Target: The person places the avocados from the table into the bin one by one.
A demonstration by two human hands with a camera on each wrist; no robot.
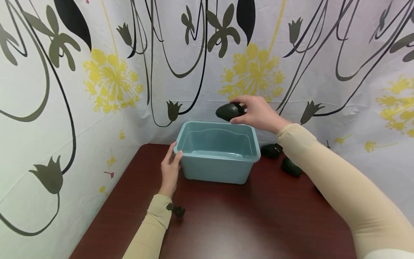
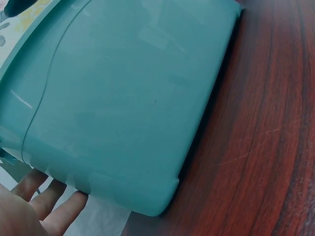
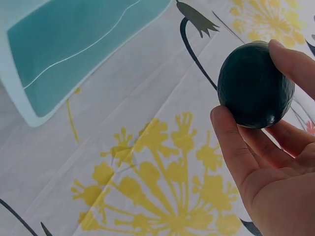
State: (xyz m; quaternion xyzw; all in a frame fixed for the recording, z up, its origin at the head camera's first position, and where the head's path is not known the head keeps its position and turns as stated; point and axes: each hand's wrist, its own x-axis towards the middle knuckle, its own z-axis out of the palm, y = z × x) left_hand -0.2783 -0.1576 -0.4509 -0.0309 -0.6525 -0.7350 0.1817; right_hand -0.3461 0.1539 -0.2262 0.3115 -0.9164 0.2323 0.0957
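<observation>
A pale blue-green plastic bin [image 1: 216, 169] stands on the table with its open top facing up; its inside floor shows bare. At its front left corner, my left hand [image 1: 170, 171] holds the rim, the thumb at the front and fingers along the side wall. Those fingers [image 2: 51, 199] lie against the bin's outer wall in the left wrist view. Raised above the bin's back right rim, my right hand [image 1: 260, 113] grips a dark green avocado [image 1: 228, 111] between thumb and fingers. The right wrist view shows the avocado [image 3: 256, 86] end-on, held by the fingertips.
Right of the bin, a dark avocado [image 1: 271, 151] and another avocado [image 1: 291, 167] lie on the dark red wooden table [image 1: 207, 219]. Another dark shape is mostly hidden by the right sleeve [image 1: 343, 183]. Patterned cloth [image 1: 194, 86] hangs close behind the bin and along the left side.
</observation>
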